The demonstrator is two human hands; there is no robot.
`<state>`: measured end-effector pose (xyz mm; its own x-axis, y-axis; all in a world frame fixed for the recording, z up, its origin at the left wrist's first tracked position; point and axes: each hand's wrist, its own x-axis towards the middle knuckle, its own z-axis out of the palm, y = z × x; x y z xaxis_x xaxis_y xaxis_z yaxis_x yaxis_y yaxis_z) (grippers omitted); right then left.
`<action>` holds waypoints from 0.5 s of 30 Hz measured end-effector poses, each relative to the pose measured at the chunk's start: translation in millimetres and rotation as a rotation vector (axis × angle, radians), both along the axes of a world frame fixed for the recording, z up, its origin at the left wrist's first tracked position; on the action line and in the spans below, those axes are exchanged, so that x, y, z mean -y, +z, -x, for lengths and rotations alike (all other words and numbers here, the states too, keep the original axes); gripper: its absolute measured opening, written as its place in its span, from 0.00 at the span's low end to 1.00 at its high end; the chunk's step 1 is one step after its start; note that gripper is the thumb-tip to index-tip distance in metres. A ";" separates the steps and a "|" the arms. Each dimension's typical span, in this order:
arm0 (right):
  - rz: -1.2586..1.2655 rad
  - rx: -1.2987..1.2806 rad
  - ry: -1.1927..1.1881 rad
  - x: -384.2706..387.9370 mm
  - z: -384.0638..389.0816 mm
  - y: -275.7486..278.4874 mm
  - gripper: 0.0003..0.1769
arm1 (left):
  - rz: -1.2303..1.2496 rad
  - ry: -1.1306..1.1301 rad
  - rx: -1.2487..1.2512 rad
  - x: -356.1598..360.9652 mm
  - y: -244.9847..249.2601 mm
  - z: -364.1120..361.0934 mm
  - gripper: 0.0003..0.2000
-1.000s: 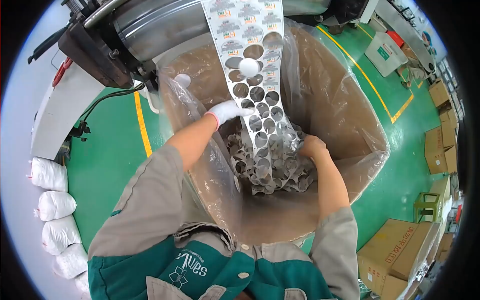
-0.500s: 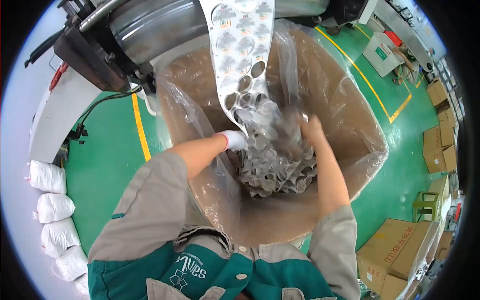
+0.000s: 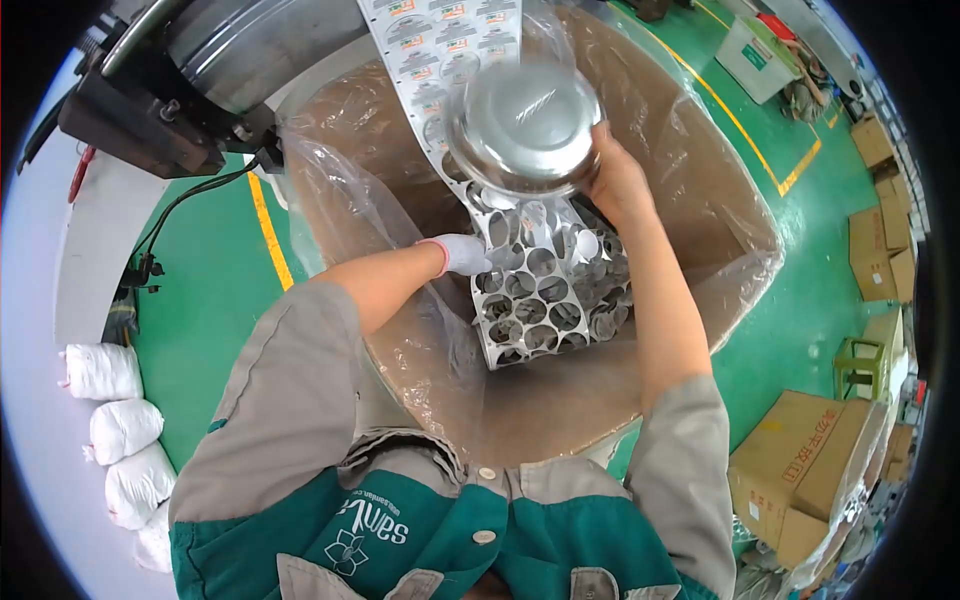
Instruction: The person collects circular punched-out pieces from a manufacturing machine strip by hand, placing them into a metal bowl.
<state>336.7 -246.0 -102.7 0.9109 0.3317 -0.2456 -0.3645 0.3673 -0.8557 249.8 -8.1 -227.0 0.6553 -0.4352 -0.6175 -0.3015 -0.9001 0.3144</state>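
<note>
The right hand [image 3: 618, 180] has a shiny round metal bowl [image 3: 525, 125] by its edge, up over the lined box [image 3: 560, 400], and it covers part of the printed sheet [image 3: 410, 60] coming down from the roller [image 3: 270, 50]. Over on the left, the gloved left hand [image 3: 461, 255] is right at the edge of the punched strip [image 3: 540, 290], rows of round holes all through it. Grey scraps [image 3: 610, 290] sit heaped beside that strip, deep in the box. Off to the right on the green floor [image 3: 745, 330], a carton [image 3: 800, 460] sits near a green stool [image 3: 860, 368].
</note>
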 end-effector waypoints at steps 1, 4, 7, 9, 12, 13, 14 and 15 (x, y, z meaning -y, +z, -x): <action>0.616 0.082 -0.019 14.2 -11.7 -36.6 0.32 | 0.046 -0.263 0.057 -1.5 0.6 -4.0 0.19; 1.375 0.329 0.047 39.3 8.3 -47.5 0.38 | -0.080 -0.144 0.086 -11.0 -4.3 -22.3 0.18; 1.825 0.353 0.487 60.0 24.3 -34.2 0.27 | -0.065 0.268 -0.194 -6.9 28.9 -17.5 0.27; 1.853 0.354 0.367 58.9 23.4 -12.3 0.23 | -0.203 0.151 -0.161 4.4 68.0 -6.6 0.37; 1.789 0.411 0.330 65.0 8.9 3.5 0.29 | -0.320 0.240 -0.402 16.8 69.8 0.5 0.38; 1.782 0.404 0.333 64.5 6.2 10.1 0.29 | -0.311 0.170 -0.444 21.9 77.0 1.6 0.36; 1.752 0.402 0.322 64.5 3.6 16.6 0.31 | -0.317 0.167 -0.449 26.4 78.7 0.7 0.36; 1.722 0.398 0.310 65.7 3.5 22.9 0.33 | -0.185 0.142 -0.434 31.3 78.9 -1.3 0.35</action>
